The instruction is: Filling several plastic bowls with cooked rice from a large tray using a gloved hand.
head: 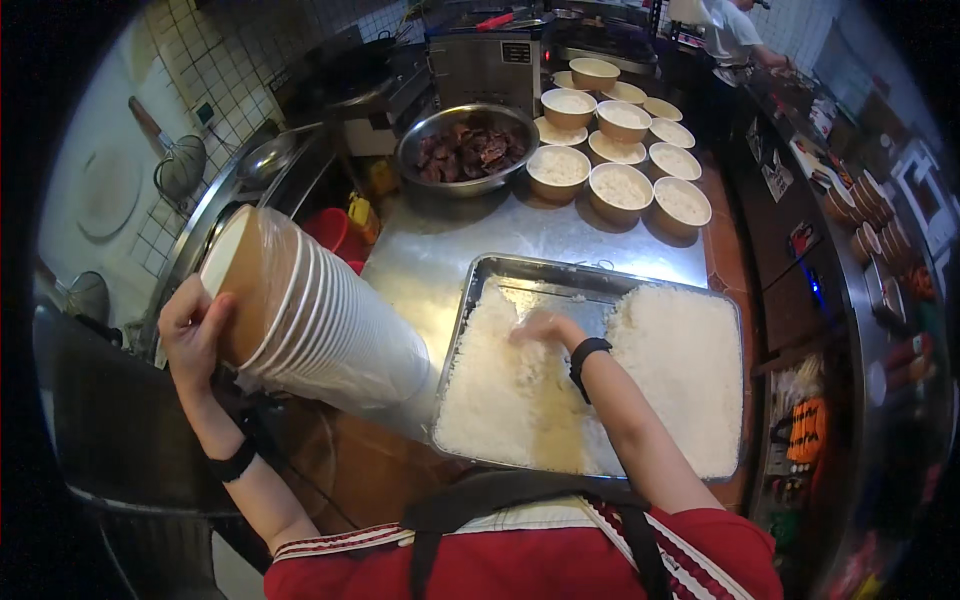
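Note:
My left hand [191,330] grips the near end of a long stack of brown paper bowls [274,296]. The stack has white rims, is wrapped in clear plastic and slants down to the right, its far end by the tray. My right hand [544,328] is at the left mound of white cooked rice [487,382], in a rectangular metal tray [589,315]. Its fingers are blurred and partly lost against the rice. A second, flat-topped block of rice [679,375] fills the tray's right side, with bare metal showing between them at the far end.
Behind the tray, a steel bowl [472,180] holds dark brown chunks of food. Rice-filled paper bowls [621,191], some stacked, crowd the metal table [420,247] at back right. A red bucket [326,229] stands left. Another person [731,37] is at the right counter.

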{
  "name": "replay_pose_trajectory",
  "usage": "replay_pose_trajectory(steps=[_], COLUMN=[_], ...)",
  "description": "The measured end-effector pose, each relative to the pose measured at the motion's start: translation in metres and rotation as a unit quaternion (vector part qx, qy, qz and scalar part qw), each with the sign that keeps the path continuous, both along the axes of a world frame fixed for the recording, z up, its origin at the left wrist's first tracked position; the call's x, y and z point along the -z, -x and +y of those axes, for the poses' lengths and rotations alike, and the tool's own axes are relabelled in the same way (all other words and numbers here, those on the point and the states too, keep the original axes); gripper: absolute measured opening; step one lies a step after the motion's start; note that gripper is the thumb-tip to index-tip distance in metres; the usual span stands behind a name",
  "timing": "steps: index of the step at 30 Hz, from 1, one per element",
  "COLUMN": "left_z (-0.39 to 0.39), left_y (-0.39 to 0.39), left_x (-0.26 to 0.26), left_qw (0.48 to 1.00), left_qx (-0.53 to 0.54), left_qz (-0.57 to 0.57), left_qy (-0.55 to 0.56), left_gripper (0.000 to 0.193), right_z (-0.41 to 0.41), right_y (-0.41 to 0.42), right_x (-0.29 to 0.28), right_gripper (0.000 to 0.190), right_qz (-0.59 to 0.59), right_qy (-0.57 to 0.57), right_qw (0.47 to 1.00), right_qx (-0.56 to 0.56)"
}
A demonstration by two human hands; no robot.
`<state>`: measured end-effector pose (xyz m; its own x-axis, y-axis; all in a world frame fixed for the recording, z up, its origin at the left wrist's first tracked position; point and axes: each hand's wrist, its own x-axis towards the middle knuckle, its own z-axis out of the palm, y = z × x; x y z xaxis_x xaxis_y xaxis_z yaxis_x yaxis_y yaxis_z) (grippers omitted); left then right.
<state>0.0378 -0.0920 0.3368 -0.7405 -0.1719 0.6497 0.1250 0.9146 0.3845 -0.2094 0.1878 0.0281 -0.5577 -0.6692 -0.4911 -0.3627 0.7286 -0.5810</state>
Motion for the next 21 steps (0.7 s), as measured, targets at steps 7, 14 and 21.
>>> replay_pose_trajectory(steps=[7,14,21], left_z=[-0.007,-0.009,0.067], left_y=[-0.01,-0.084,-0.138], left_x=[-0.004,0.017,0.073], left_qw=[0.989,0.907,0.91], left_qx=[-0.038,-0.048,-0.043], left_qz=[0.079,0.408,0.109], left_qy=[0.119,-0.088,-0.397], left_gripper=[0.03,0.02,0.028], right_z=[0.014,0.026,0.061], right_y=[0.013,-0.031,-0.057], right_x=[0.017,-0.081,-0.062], right_gripper=[0.055,0.053,0.069], right_qz=[-0.07,0.033,0.048], right_qy=[-0.019,-0.079,0.043], right_qw=[0.997,0.988,0.967], right_qx=[-0.014,-0.126,-0.245])
